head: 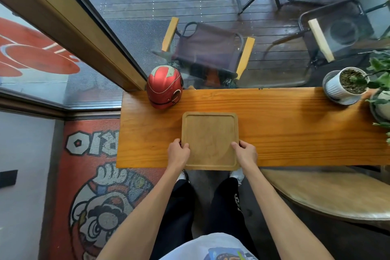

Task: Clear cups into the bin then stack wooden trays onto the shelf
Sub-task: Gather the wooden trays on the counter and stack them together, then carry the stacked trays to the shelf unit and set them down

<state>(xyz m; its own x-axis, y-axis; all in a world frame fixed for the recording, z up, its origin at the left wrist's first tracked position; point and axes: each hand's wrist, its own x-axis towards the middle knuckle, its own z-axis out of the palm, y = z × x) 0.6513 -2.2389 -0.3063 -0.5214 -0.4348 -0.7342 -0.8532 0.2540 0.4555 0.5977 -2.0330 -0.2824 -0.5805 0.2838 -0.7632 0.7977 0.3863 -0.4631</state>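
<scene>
A square wooden tray (210, 137) with rounded corners and a raised rim lies on the orange-brown wooden counter (295, 129), its near edge at the counter's front edge. It holds nothing. My left hand (178, 152) grips the tray's left rim near the front corner, thumb on top. My right hand (245, 152) grips the right rim opposite, thumb on the inside edge. No cups, bin or shelf are in view.
A red helmet (164, 88) stands on the counter behind and left of the tray. A white potted plant (346, 85) and leafy plants (379, 82) sit at the far right. A round stool (329, 196) is at my right; a window runs behind the counter.
</scene>
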